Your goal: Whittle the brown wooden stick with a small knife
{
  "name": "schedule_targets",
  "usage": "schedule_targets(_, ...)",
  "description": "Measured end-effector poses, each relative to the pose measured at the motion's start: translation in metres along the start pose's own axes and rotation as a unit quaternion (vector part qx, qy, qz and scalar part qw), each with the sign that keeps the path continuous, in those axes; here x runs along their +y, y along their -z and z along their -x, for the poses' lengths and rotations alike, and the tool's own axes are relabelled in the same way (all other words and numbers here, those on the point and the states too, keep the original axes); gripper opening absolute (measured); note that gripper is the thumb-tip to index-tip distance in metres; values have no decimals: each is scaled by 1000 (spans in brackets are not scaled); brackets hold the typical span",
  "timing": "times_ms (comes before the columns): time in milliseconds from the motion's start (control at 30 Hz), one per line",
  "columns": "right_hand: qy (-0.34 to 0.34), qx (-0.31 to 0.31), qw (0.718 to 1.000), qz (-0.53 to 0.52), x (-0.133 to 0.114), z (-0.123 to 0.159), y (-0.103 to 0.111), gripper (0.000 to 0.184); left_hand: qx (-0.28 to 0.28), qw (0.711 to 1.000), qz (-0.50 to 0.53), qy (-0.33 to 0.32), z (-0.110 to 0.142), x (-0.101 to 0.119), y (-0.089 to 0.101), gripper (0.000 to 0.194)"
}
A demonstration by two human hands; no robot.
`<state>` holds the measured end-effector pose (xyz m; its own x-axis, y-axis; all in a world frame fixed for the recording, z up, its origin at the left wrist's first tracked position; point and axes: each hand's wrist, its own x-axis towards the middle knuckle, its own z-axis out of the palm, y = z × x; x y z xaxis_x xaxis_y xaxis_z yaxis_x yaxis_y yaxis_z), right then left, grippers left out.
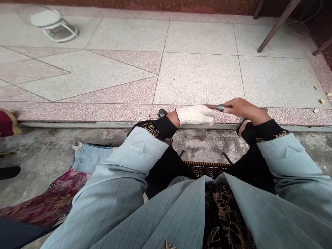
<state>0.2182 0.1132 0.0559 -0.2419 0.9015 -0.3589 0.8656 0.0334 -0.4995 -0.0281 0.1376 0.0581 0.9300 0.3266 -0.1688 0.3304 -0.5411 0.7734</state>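
A brown rod-like tool lies crosswise between my two hands, over the pink edge of the step. Silvery wire or a metal band is wound around its middle. My left hand, in a white knitted glove, is closed around the tool's left part, so that end is hidden. My bare right hand grips it just right of the winding, thumb and forefinger close to the metal. A bit of its brown end shows past my right wrist. What kind of tool it is, I cannot make out.
The tiled step rises before my feet from rough concrete. A white stool stands far left; dark wooden legs are at back right. A woven seat shows between my knees. Another person's patterned clothing is at left.
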Motion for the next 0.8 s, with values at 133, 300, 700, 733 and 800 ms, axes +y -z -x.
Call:
schedule_targets(133, 65, -167, 984, 8, -13, 3, -10, 19, 0, 1000, -4, 9, 0, -2, 1, 26)
schedule_targets(300, 148, -287, 944, -68, -24, 14, -3, 29, 42, 995, 12, 86, 1, -7, 5, 24)
schedule_targets(700, 62, 129, 919, -367, -29, 25, 8, 42, 93, 973, 205, 54, -5, 1, -5, 27)
schedule_targets(733, 52, 144, 919, -364, -27, 23, 9, 44, 77, 976, 197, 54, -5, 0, -6, 27)
schedule_targets(800, 42, 161, 923, -348, -19, 17, 9, 45, 55, 981, 175, 56, -4, 0, -7, 27)
